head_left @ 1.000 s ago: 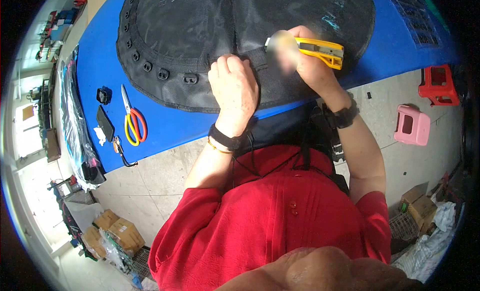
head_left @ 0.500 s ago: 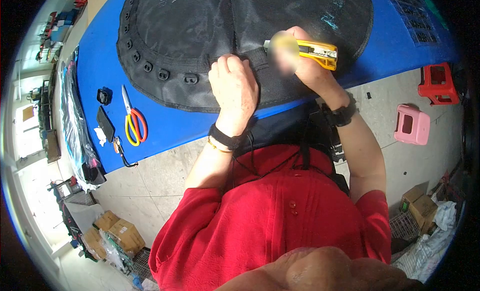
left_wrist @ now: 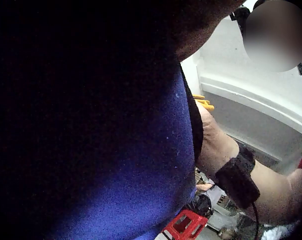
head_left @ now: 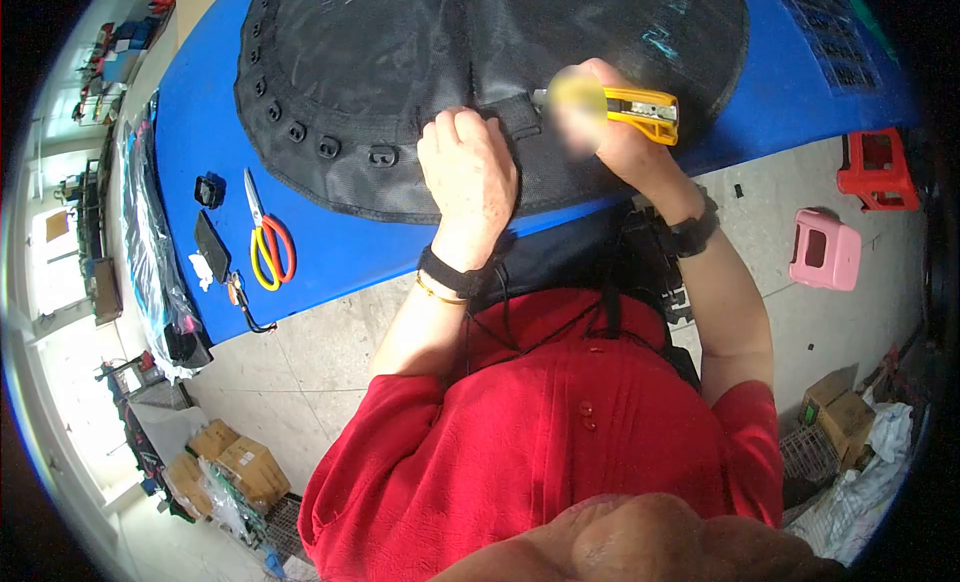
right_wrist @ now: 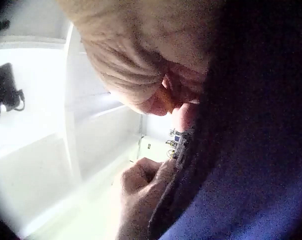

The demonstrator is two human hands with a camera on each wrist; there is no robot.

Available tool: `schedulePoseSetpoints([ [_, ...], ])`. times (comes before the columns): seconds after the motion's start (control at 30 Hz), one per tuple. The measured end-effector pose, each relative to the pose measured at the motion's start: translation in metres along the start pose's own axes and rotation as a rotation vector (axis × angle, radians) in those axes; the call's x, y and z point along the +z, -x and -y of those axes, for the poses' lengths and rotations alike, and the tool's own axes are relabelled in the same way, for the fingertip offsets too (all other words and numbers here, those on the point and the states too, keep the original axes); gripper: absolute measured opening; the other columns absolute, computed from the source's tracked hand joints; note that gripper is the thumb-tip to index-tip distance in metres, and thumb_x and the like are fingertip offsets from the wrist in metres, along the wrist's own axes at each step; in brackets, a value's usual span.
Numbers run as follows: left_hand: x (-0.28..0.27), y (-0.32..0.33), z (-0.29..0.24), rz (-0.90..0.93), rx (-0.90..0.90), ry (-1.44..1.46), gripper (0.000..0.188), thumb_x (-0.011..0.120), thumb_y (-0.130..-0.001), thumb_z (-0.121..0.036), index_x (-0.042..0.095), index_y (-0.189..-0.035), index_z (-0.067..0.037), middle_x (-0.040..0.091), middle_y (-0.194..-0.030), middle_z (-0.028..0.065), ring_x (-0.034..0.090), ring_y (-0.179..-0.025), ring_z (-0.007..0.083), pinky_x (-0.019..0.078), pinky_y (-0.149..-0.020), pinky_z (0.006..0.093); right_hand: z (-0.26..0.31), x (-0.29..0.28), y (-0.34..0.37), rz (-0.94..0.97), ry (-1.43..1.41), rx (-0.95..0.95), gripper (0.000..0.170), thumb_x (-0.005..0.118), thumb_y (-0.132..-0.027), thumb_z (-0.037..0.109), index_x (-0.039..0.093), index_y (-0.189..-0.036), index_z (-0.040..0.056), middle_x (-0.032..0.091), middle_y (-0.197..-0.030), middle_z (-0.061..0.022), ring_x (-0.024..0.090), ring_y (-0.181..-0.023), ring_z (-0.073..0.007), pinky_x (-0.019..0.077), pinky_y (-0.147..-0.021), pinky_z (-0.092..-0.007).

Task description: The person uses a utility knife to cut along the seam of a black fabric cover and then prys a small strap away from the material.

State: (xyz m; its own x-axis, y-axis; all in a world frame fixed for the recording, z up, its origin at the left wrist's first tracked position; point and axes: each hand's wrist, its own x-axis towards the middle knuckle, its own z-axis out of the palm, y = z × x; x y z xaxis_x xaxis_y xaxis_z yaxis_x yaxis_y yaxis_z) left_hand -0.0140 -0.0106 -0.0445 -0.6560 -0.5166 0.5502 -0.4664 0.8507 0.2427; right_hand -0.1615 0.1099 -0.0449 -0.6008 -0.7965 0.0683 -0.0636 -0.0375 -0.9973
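A large round black fabric piece lies on the blue table, with black plastic buckles along its left rim. My left hand grips the fabric near its front edge, fingers curled down and fingertips hidden. In my right hand is a yellow utility knife, its blade pointing left. The blade tip is right at the end of a short black strip between the two hands. A blur covers part of the right fingers. The right wrist view shows the left hand with bent fingers beside the fabric.
Scissors with red and yellow handles lie left on the blue table, near a flat black object and a small black part. Plastic-wrapped material lines the left edge. Red and pink stools stand on the floor at right.
My right hand and the utility knife have shifted slightly right and toward me, and more of the black strip's end shows. My left hand stays in place on the fabric.
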Motion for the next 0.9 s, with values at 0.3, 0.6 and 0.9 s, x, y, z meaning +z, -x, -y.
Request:
schedulePoseSetpoints([
  [0.3, -0.001, 0.000, -0.001, 0.014, -0.011, -0.004, 0.015, 0.072, -0.089, -0.012, 0.060, -0.092, -0.004, 0.062, -0.095, 0.0159, 0.060, -0.088, 0.0361, 0.0474, -0.081, 0.0470, 0.003, -0.004, 0.002, 0.029, 0.059, -0.005, 0.009, 0.064, -0.100, 0.015, 0.060, -0.107, 0.0111, 0.062, -0.081, 0.0026, 0.061, -0.068, -0.0047, 0.0519, -0.057, -0.0230],
  [0.6, 0.001, -0.001, 0.001, 0.016, -0.001, -0.013, 0.016, 0.073, -0.088, -0.011, 0.060, -0.093, -0.004, 0.062, -0.093, 0.0163, 0.060, -0.088, 0.0370, 0.0480, -0.080, 0.0474, 0.010, -0.017, 0.008, 0.143, 0.138, 0.093, 0.011, 0.062, -0.100, 0.014, 0.061, -0.109, 0.0081, 0.065, -0.085, -0.0011, 0.061, -0.069, -0.0052, 0.0507, -0.057, -0.0209],
  [0.9, -0.009, -0.008, 0.003, 0.045, -0.007, 0.159, 0.023, 0.078, -0.089, -0.017, 0.064, -0.100, -0.001, 0.060, -0.089, 0.0177, 0.062, -0.082, 0.0380, 0.0513, -0.074, 0.0472, 0.012, -0.018, 0.014, 0.132, 0.109, 0.153, 0.013, 0.063, -0.099, 0.017, 0.061, -0.110, 0.0100, 0.065, -0.085, -0.0009, 0.061, -0.068, -0.0048, 0.0498, -0.056, -0.0207],
])
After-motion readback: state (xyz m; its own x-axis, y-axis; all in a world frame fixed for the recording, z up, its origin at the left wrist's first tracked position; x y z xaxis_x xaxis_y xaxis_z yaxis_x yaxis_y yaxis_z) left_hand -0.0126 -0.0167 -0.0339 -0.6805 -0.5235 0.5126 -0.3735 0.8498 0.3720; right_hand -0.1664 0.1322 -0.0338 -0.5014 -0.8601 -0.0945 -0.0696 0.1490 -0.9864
